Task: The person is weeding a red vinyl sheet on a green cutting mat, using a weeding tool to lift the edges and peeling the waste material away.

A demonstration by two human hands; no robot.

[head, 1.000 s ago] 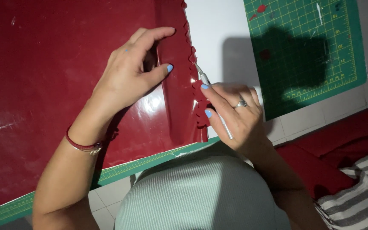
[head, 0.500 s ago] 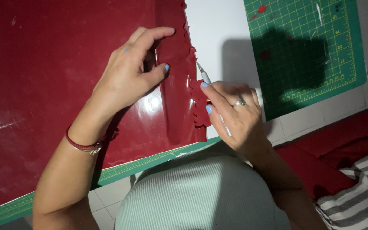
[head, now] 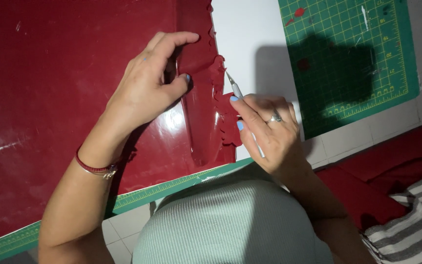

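A large glossy dark red sheet (head: 50, 88) lies over a green cutting mat (head: 20, 237). Its right edge (head: 218, 73) is cut into a wavy, scalloped shape. My left hand (head: 147, 88) presses flat on the sheet near that edge, fingers spread, thumb by a raised fold. My right hand (head: 267, 129) grips a thin craft knife (head: 235, 88) like a pen, with the blade tip touching the scalloped edge of the red sheet.
A white surface (head: 250, 29) shows to the right of the sheet. A second green cutting mat (head: 348, 58) with red scraps lies at the upper right. Red fabric (head: 391, 166) and striped cloth (head: 411, 220) sit at the lower right, over tiled floor.
The knife tip has crept slightly along the scalloped edge. My left hand stays pressed on the sheet in nearly the same place.
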